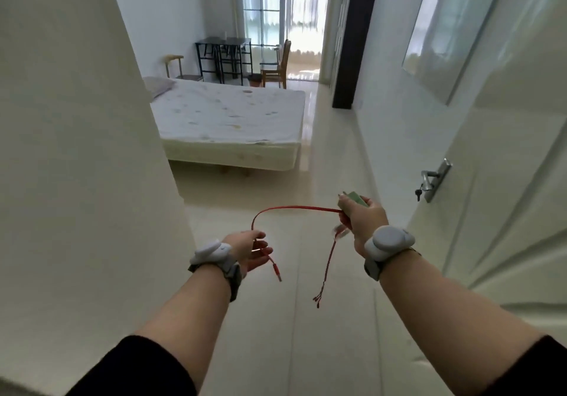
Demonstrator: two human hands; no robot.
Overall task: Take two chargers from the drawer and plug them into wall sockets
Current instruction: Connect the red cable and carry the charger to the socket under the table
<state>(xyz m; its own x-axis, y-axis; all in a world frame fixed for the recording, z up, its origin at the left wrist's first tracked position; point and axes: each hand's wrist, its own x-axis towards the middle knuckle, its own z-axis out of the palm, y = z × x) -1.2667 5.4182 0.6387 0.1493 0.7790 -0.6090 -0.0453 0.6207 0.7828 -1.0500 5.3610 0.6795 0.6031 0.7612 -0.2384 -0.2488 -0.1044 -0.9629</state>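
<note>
At a doorway, looking into a bedroom; both forearms out in front, a grey tracker strapped on each wrist.

Far left: blank white wall (76, 150), no socket showing on it.

Left hand (248, 250): palm turned up, fingers loosely curled, not clenched. One end of the red cable (294, 208) runs through them; its plug tip hangs just below the hand. A light hold, more a guide than a grip.

Centre: the cable arcs up from the left hand and across to the right. A second red strand drops from the right hand and ends in a small cluster of tips, hanging free above the floor (322, 165). Beyond, a bed (227, 113), dark table and wooden chairs, bright window.

Right hand (362, 214): closed around a pale green charger block (356, 197), thumb and fingers wrapped over it, block poking out the top. Something small and translucent below the fist; cannot tell what. Whether a second charger sits in this hand, cannot tell.

Far right: open white door (506, 165) with metal lever handle (434, 179), key in the lock.

Judgement: the drawer step looks done; this is the carry, or cable sorting on the way to an outlet. No wall socket in view. Next move calls for finding one, likely inside the room, freeing the cable so it does not snag, then turning the block prongs-first to the wall.
</note>
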